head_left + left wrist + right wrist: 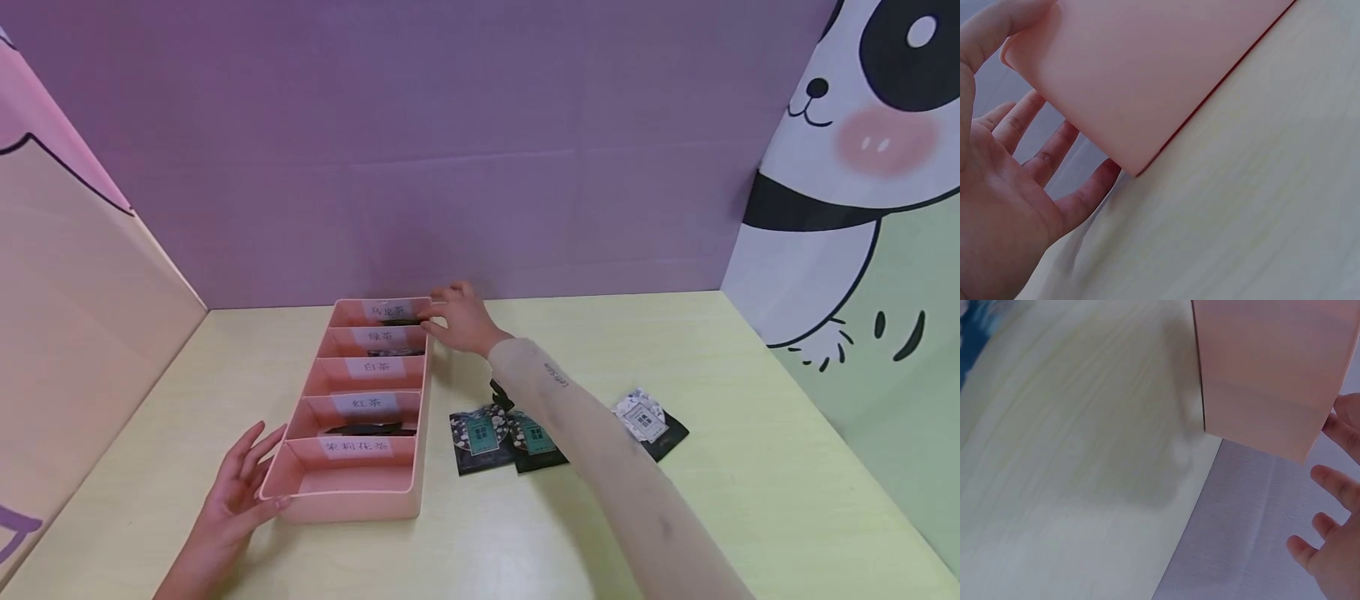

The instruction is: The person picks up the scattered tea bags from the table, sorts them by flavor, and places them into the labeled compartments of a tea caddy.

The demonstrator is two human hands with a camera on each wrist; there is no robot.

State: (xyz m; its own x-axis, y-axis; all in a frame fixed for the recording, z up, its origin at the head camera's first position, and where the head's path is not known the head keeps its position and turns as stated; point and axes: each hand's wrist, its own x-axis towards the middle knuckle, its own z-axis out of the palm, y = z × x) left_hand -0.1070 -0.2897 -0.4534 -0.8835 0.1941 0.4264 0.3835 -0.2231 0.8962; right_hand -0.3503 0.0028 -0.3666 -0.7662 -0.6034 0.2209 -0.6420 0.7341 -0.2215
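Observation:
A pink organizer box (341, 510) with several labelled compartments stands left of centre. At its near left corner is my left hand (238, 492), thumb at the front rim, the other fingers spread along the left side. My right hand (467, 321) reaches over the back right corner. Its thumb and index fingertips meet the rim right by a dark tea packet (400, 322) in the rearmost compartment; I cannot tell whether they pinch it. In the right wrist view, the right hand's other fingers (1335, 487) are spread outside the box wall (1266, 375).
Right of the box lie tea packets with green labels (480, 433), partly covered by my right forearm. A white-labelled packet (651, 423) lies farther right. Dark packets also stand in the second compartment (396, 352) and fourth compartment (367, 429). A purple wall (465, 167) borders the table's back.

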